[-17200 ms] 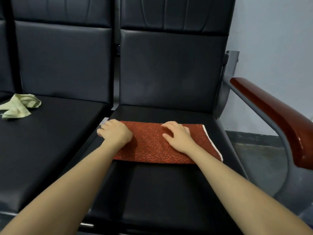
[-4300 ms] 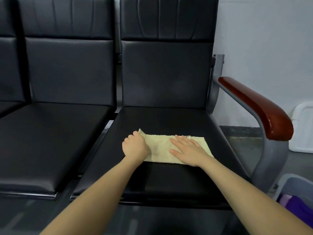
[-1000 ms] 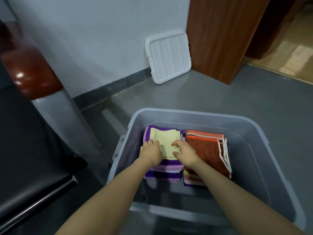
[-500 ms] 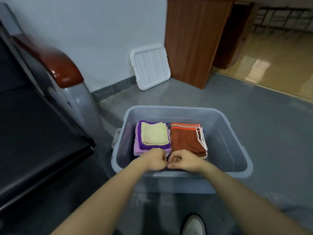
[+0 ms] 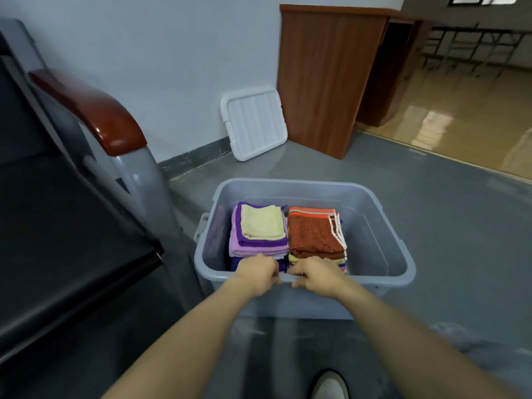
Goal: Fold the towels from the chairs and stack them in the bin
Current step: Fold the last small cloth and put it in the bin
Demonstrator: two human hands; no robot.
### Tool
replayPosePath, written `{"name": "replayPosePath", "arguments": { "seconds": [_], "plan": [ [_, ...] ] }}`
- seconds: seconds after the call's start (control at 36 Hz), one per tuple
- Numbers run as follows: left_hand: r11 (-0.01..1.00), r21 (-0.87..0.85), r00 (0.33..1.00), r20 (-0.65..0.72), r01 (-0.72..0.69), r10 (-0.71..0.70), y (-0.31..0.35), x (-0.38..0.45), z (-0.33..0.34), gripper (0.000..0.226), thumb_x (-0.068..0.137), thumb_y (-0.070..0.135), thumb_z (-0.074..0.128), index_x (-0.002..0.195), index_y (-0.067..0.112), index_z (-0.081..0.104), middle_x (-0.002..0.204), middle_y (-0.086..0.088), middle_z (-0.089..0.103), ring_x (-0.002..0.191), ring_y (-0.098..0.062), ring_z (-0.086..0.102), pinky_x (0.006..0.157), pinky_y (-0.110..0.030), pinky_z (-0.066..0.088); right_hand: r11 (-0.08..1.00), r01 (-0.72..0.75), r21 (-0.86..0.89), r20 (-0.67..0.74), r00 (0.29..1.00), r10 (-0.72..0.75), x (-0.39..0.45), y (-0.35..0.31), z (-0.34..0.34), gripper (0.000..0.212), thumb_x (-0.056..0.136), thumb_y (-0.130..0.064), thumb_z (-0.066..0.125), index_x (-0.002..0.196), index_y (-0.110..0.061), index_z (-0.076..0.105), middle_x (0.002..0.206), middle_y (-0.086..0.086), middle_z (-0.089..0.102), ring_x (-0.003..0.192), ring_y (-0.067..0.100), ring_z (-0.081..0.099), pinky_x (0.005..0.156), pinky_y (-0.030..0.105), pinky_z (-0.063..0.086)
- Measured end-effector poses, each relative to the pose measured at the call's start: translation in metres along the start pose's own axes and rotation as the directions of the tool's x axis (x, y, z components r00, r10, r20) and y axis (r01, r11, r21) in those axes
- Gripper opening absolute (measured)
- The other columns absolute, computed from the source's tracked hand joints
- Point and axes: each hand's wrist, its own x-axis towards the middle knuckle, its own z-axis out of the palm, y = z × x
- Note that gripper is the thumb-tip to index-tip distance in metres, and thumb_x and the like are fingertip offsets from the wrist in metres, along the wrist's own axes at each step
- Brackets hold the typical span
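Near rim of grey bin (image 5: 397, 251), frame centre, is gripped by left hand (image 5: 257, 273) and right hand (image 5: 315, 276), fingers curled over it. Inside, two folded stacks: yellow towel (image 5: 262, 221) topmost left, rust towel (image 5: 313, 236) topmost right.

In front of me the bin (image 5: 383, 254) is translucent pale grey. Its left stack is topped by a pale yellow towel (image 5: 262, 223) over deep purple and lilac ones; the right stack shows a rust-red speckled towel (image 5: 313, 234) with white edging and an orange band. The lid (image 5: 253, 122) is white and ribbed, the armrest (image 5: 95, 113) glossy reddish-brown, the seat (image 5: 57, 226) black.
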Motion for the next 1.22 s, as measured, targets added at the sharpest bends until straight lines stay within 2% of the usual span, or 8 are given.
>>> {"name": "replayPosePath", "arguments": {
  "seconds": [0.08,0.22,0.47,0.61,0.75,0.83,0.94,1.22],
  "plan": [
    [0.998,0.018,0.998,-0.029,0.057,-0.056,0.001,0.017,-0.001,0.029,0.094,0.034,0.052,0.111,0.014,0.063,0.117,-0.011,0.062,0.109,-0.03,0.057,0.085,-0.033,0.045,0.997,-0.01,-0.07,-0.059,0.998,0.006,0.017,0.008,-0.001,0.023,0.09,-0.031,0.058,0.111,-0.024,0.064,0.11,0.002,0.064,0.103,0.027,0.059,0.078,0.036,0.047],
    [0.994,0.033,0.994,-0.037,0.106,-0.105,0.004,0.048,-0.003,0.031,0.096,0.029,0.048,0.117,0.011,0.062,0.118,-0.013,0.061,0.11,-0.032,0.056,0.084,-0.035,0.045,0.985,-0.027,-0.173,-0.097,0.995,0.011,0.046,0.024,-0.003,0.015,0.091,-0.025,0.054,0.1,-0.015,0.061,0.101,0.006,0.064,0.096,0.028,0.058,0.062,0.032,0.031],
    [0.978,0.033,0.976,-0.085,0.206,-0.203,-0.013,0.124,-0.029,0.031,0.097,0.027,0.047,0.116,0.008,0.062,0.117,-0.015,0.063,0.109,-0.034,0.058,0.085,-0.035,0.046,0.971,0.031,-0.236,-0.089,0.995,-0.053,0.131,0.055,-0.032,0.025,0.09,-0.023,0.052,0.114,-0.021,0.062,0.11,0.006,0.064,0.101,0.029,0.058,0.072,0.032,0.045],
    [0.965,-0.002,0.957,-0.131,0.261,-0.259,-0.039,0.172,-0.045,0.032,0.096,0.028,0.046,0.115,0.008,0.063,0.116,-0.015,0.063,0.108,-0.033,0.058,0.083,-0.033,0.045,0.969,0.065,-0.237,-0.145,0.984,-0.102,0.191,0.067,-0.042,0.026,0.087,-0.016,0.05,0.11,-0.02,0.062,0.103,0.007,0.062,0.097,0.029,0.056,0.067,0.032,0.032],
    [0.951,-0.017,0.937,-0.168,0.309,-0.308,-0.061,0.22,-0.055,0.031,0.097,0.026,0.043,0.11,0.007,0.063,0.112,-0.014,0.063,0.105,-0.033,0.058,0.075,-0.031,0.041,0.981,0.118,-0.153,-0.199,0.969,-0.147,0.257,0.093,-0.045,0.024,0.087,-0.015,0.053,0.106,-0.026,0.064,0.101,-0.005,0.066,0.105,0.02,0.054,0.095,0.036,0.033],
    [0.936,-0.035,0.923,-0.157,0.351,-0.352,-0.071,0.244,-0.062,0.029,0.095,0.024,0.043,0.107,0.007,0.064,0.11,-0.014,0.065,0.103,-0.033,0.059,0.074,-0.032,0.041,0.985,0.113,-0.126,-0.113,0.985,-0.128,0.287,0.097,-0.057,0.032,0.094,-0.015,0.051,0.121,-0.029,0.059,0.124,-0.007,0.06,0.124,0.016,0.044,0.111,0.052,0.012],
    [0.913,-0.046,0.899,-0.162,0.406,-0.408,-0.087,0.266,-0.071,0.03,0.096,0.029,0.043,0.104,0.008,0.064,0.108,-0.014,0.065,0.101,-0.033,0.06,0.072,-0.032,0.041,0.98,0.18,-0.083,-0.057,0.981,-0.185,0.314,0.097,-0.071,0.042,0.097,-0.013,0.048,0.135,-0.031,0.052,0.14,-0.011,0.049,0.138,0.011,0.031,0.113,0.058,-0.003],
    [0.817,-0.079,0.802,-0.159,0.572,-0.576,-0.135,0.302,-0.091,0.027,0.096,0.029,0.046,0.108,0.014,0.064,0.111,-0.008,0.065,0.105,-0.029,0.059,0.077,-0.032,0.043,0.959,0.281,-0.021,-0.019,0.959,-0.281,0.398,0.081,-0.079,0.04,0.098,-0.009,0.044,0.131,-0.028,0.055,0.139,-0.011,0.051,0.141,0.01,0.026,0.11,0.063,-0.005]
  ]
}}
